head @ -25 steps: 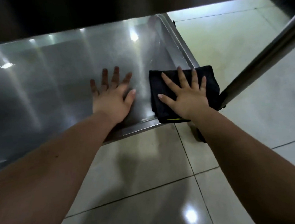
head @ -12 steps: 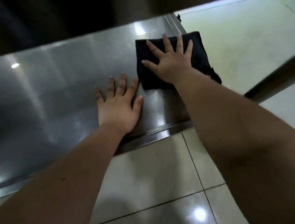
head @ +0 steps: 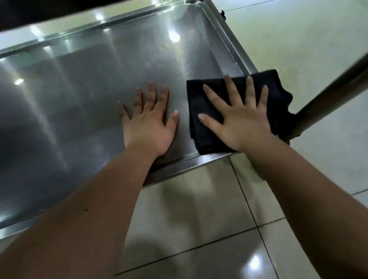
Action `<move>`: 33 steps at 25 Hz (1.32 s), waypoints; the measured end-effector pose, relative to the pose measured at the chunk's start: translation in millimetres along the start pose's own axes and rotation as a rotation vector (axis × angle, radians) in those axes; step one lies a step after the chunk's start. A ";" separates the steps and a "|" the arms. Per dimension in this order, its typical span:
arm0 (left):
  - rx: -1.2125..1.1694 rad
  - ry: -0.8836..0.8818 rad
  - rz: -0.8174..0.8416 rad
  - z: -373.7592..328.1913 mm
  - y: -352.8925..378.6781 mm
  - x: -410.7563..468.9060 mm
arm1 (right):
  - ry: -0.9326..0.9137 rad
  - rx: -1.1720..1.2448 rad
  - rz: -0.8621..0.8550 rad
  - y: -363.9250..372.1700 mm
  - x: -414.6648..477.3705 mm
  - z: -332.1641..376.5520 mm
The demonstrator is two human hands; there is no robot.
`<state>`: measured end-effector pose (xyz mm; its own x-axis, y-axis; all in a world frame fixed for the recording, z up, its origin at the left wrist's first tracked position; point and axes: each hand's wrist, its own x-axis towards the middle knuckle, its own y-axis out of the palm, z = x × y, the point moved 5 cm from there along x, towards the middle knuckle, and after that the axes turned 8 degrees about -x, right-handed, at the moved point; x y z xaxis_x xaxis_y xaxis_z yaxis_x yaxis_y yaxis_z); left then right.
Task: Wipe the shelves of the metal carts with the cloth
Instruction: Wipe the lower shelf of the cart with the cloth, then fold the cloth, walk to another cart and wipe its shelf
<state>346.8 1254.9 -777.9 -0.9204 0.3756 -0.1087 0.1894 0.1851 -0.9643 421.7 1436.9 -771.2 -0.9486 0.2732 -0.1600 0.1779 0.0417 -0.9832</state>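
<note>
Cloth [head: 198, 100] lies under the right hand [head: 241, 121], fingers [head: 230, 92] spread; left hand [head: 151, 129] rests splayed on shelf [head: 75, 104].

No readable text, label, brand mark, number or sign is showing anywhere in this view. The steel shelf [head: 85, 92] is carrying only glare and reflections. The black cloth [head: 195, 98], lying at the shelf's near right corner, is showing no tag or print. The floor tiles [head: 184, 206] in front of the shelf are bearing no markings.
</note>
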 end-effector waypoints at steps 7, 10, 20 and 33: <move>-0.523 0.098 -0.101 16.3 -29.6 -14.5 | -0.049 0.048 0.050 -5.3 -42.9 71.9; -0.448 0.133 -0.061 39.6 -38.4 -35.4 | -0.173 0.008 0.060 -6.6 -64.2 143.6; 0.143 0.097 0.028 17.2 -67.1 -54.7 | -0.200 -0.006 -0.083 -55.2 -44.0 87.5; -0.164 0.435 -0.055 -140.9 -290.7 -255.4 | 0.232 0.356 -0.116 -284.3 -293.0 -26.8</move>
<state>575.1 1233.1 -435.8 -0.7086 0.7003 0.0866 0.2283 0.3437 -0.9109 656.0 1370.8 -442.4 -0.8659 0.4962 -0.0625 -0.0664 -0.2380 -0.9690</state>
